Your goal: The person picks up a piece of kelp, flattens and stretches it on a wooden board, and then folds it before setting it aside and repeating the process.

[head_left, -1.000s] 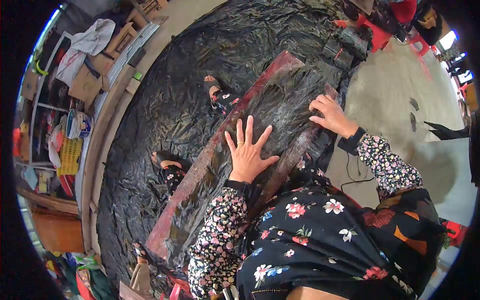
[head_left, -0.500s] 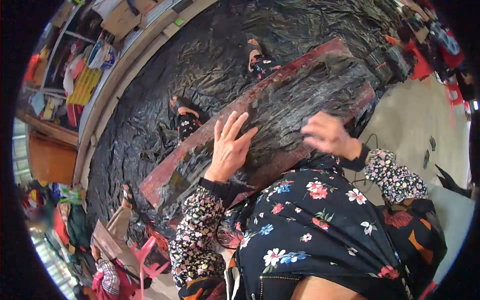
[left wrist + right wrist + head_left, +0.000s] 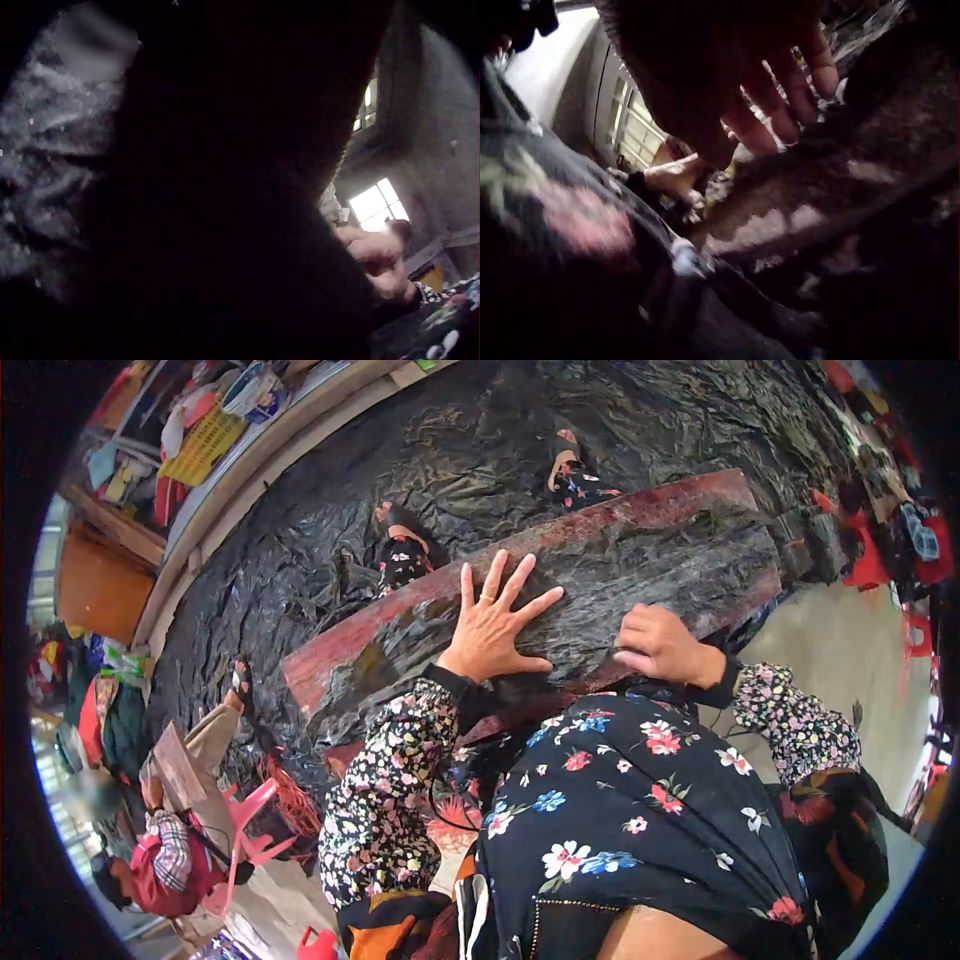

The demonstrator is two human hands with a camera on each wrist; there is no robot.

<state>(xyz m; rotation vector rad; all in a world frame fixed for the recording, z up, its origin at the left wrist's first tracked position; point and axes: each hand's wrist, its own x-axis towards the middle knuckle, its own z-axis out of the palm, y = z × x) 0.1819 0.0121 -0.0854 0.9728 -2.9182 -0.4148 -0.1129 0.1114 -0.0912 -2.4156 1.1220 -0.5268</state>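
A long board (image 3: 655, 512) with worn red paint lies across the person's lap. Dark, wrinkled, leaf-like material (image 3: 640, 570) covers most of its top. In the head view my left hand (image 3: 492, 632) lies on this material left of the middle, its fingers spread wide and a ring on one of them. My right hand (image 3: 655, 645) is at the board's near edge, fingers bent downward with small gaps between them in the right wrist view. No held thing shows in either hand. The left wrist view is mostly blocked by a dark shape, with the right hand (image 3: 375, 259) at its edge.
Black crinkled sheeting (image 3: 270, 575) spreads over the floor beyond the board. The wearer's feet (image 3: 565, 460) stand on it. Another person (image 3: 170, 860) sits at lower left by a pink plastic chair (image 3: 250, 815). Shelves with a yellow basket (image 3: 205, 440) stand at upper left.
The view has swung, and the board appears more level. My left hand lifted partly, then spread out on the material again. The right hand moved from the board's far right end to its near edge.
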